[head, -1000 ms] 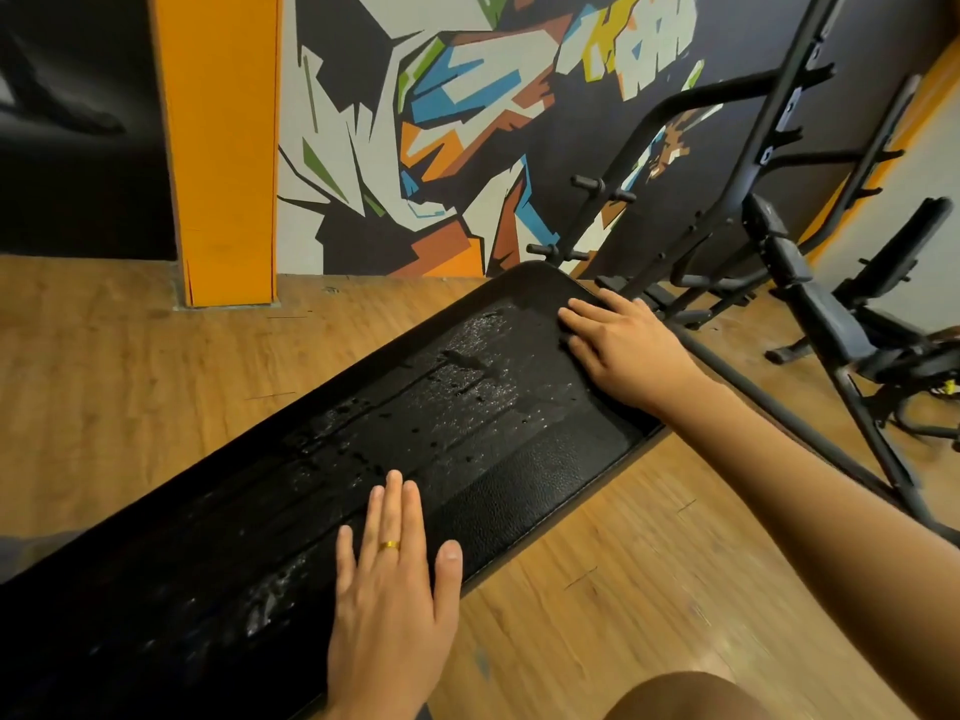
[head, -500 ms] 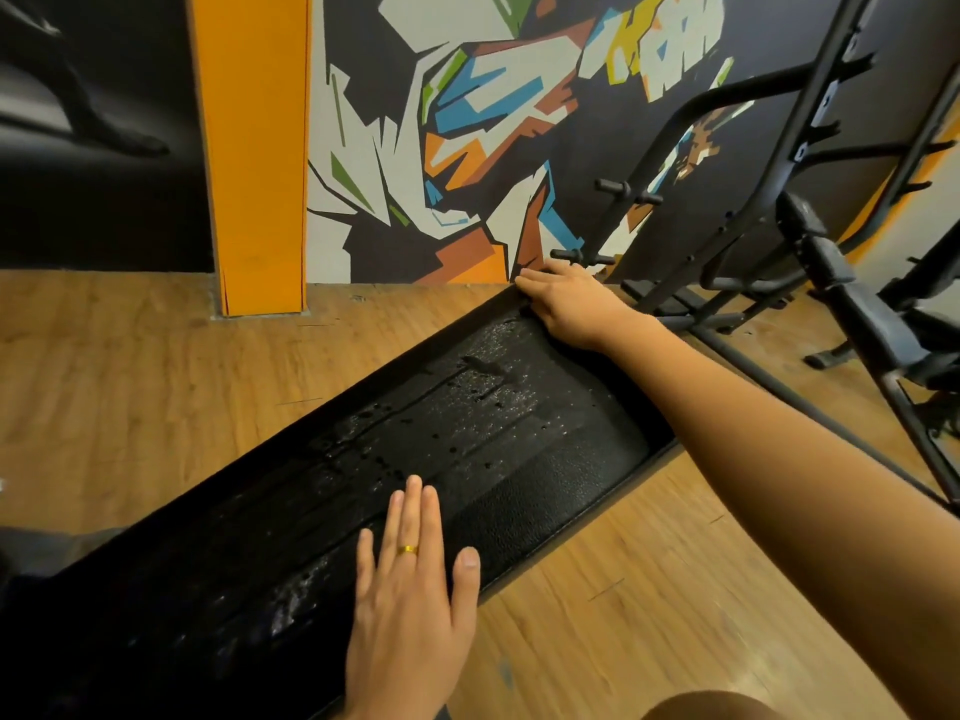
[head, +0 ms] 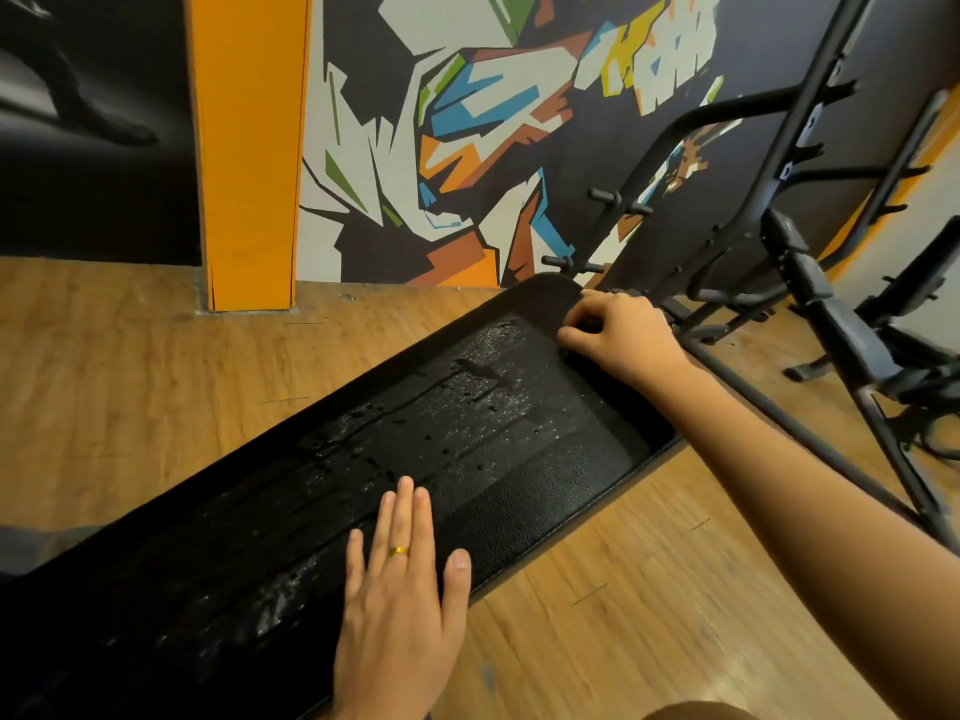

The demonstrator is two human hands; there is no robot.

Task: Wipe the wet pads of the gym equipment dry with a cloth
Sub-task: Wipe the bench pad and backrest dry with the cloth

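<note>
A long black bench pad (head: 524,491) runs diagonally from the lower left to the upper middle. Water drops and streaks (head: 467,402) cover its middle and far half. My left hand (head: 400,600), with a gold ring, lies flat on the pad's near right edge, fingers straight. My right hand (head: 618,330) is at the pad's far end. Its fingers are curled and pinch a dark, matte black cloth (head: 550,298) draped over that end. The cloth is hard to tell from the pad.
A wooden floor (head: 130,387) lies on both sides of the bench. Black metal rack bars and pegs (head: 727,241) rise just beyond my right hand. Another bench frame (head: 841,330) stands to the right. An orange pillar (head: 249,174) and a painted wall are behind.
My right hand went from lying flat at the pad's far end to curling its fingers there. My left hand stayed flat on the near edge.
</note>
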